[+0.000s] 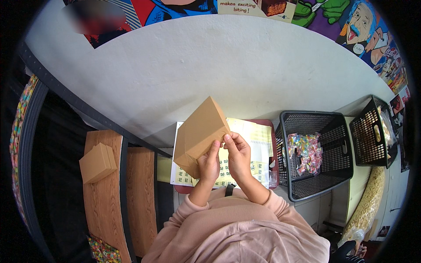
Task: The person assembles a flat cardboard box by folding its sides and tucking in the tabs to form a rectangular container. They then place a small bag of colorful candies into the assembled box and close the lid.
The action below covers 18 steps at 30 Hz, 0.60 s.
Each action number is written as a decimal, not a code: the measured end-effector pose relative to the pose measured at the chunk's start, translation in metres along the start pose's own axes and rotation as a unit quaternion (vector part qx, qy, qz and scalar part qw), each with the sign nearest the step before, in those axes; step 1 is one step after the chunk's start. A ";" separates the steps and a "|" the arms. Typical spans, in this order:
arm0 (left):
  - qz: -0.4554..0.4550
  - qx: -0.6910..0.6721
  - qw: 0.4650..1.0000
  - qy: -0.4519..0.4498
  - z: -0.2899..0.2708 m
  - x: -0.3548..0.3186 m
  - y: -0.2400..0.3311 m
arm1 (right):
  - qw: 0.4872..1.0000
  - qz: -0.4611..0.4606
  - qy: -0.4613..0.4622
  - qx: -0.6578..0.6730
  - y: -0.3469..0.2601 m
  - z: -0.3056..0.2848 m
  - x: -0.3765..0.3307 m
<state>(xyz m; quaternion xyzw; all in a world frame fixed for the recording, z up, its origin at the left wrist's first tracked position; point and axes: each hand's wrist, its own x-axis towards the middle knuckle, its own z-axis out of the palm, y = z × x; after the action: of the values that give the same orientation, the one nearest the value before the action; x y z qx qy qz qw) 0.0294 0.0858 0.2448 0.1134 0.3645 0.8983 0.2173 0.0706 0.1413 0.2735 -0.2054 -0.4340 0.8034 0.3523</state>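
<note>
White counter below; left hand [209,164] cradles brown cardboard box [199,136] from under, right hand [238,154] pinching its near corner, steadying it above sticker sheets [258,168].

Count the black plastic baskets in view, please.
2: one black basket holding colourful packets right of the hands, another black basket further right. More may be hidden.

Box [199,131] held up between both hands, above sheets [258,151] lying on tray [272,144]. Left hand [209,164] under box, right hand [238,153] at its right edge. Right of tray: basket [322,175] with packets [305,151] inside; second basket [372,131] further right. Left of person: second box [97,162] on shelf [105,206]. Wall [210,61] behind all.
</note>
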 end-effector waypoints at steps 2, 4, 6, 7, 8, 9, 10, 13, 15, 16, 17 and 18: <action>0.020 0.039 0.999 -0.001 0.001 -0.002 0.000 | 1.000 0.005 0.004 -0.007 -0.001 0.000 -0.001; 0.039 0.070 0.997 0.009 0.001 -0.003 -0.002 | 1.000 0.003 0.003 -0.015 -0.002 0.000 -0.002; 0.052 0.094 0.994 0.015 0.000 -0.004 -0.003 | 1.000 -0.003 0.000 -0.016 -0.002 0.001 -0.004; 0.055 0.104 0.993 0.017 -0.002 -0.005 -0.005 | 1.000 -0.007 -0.001 -0.016 -0.002 0.000 -0.005; 0.058 0.113 0.992 0.018 -0.003 -0.007 -0.006 | 1.000 -0.003 0.003 -0.008 -0.001 0.000 -0.006; 0.054 0.118 0.991 0.023 -0.003 -0.008 -0.006 | 1.000 0.001 0.006 0.000 0.000 0.000 -0.007; 0.051 0.122 0.991 0.027 -0.004 -0.009 -0.007 | 1.000 0.004 0.009 0.008 0.001 0.000 -0.007; 0.071 0.171 0.982 0.044 0.000 -0.013 -0.007 | 0.999 0.023 0.020 0.017 0.000 -0.003 -0.009; 0.077 0.194 0.977 0.043 -0.001 -0.014 -0.007 | 0.999 0.031 0.016 0.026 -0.001 -0.003 -0.011; 0.073 0.193 0.978 0.034 -0.003 -0.013 -0.007 | 0.999 0.034 0.014 0.031 -0.001 -0.004 -0.012; 0.068 0.193 0.978 0.025 -0.005 -0.013 -0.007 | 0.998 0.046 0.008 0.041 0.000 -0.006 -0.012; 0.055 0.168 0.984 0.025 -0.007 -0.014 -0.008 | 0.997 0.057 0.001 0.051 0.002 -0.010 -0.012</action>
<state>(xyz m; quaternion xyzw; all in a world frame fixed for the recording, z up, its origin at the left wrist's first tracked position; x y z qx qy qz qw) 0.0414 0.0802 0.2342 0.1459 0.5089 0.8374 0.1358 0.0836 0.1372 0.2667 -0.2127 -0.3790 0.8432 0.3163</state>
